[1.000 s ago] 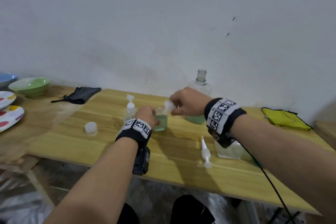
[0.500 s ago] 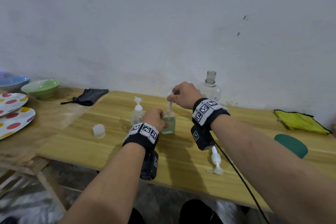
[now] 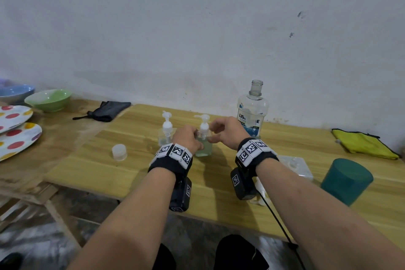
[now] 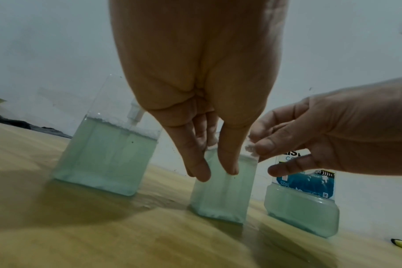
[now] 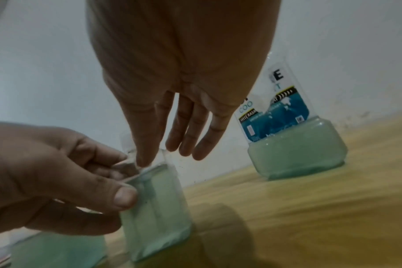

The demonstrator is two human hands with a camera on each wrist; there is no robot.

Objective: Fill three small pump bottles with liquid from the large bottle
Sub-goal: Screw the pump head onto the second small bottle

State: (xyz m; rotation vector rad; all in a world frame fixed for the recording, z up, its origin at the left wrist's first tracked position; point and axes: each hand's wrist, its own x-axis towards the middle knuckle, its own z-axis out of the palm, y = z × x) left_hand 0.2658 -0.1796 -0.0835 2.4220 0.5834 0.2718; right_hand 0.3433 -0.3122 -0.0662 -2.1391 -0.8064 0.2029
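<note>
Two small pump bottles of pale green liquid stand mid-table with white pumps on. My left hand (image 3: pixel 188 138) grips the nearer bottle (image 3: pixel 205 149) at its shoulder, thumb and fingers on its sides (image 4: pixel 223 195). My right hand (image 3: pixel 221 133) is at that bottle's neck, where its thumb and fingers pinch the pump collar (image 3: pixel 203 132). The other pump bottle (image 3: pixel 165 138) stands just to the left. Behind my right hand stands the large bottle (image 3: pixel 252 114), uncapped, with a low layer of green liquid (image 5: pixel 294 156). A third clear bottle (image 3: pixel 295 165) sits behind my right wrist.
A loose white pump (image 3: pixel 259 195) lies under my right wrist. A teal cup (image 3: pixel 346 180) stands at the right, a yellow cloth (image 3: pixel 363 143) behind it. A clear cap (image 3: pixel 119 152) sits left of the bottles. A black cloth (image 3: pixel 107 110), bowls and dotted plates (image 3: pixel 17 138) are at the far left.
My right hand brought the pump down into the bottle that my left hand holds; the pump now sits on it and the fingers are at its collar. The head view shifted.
</note>
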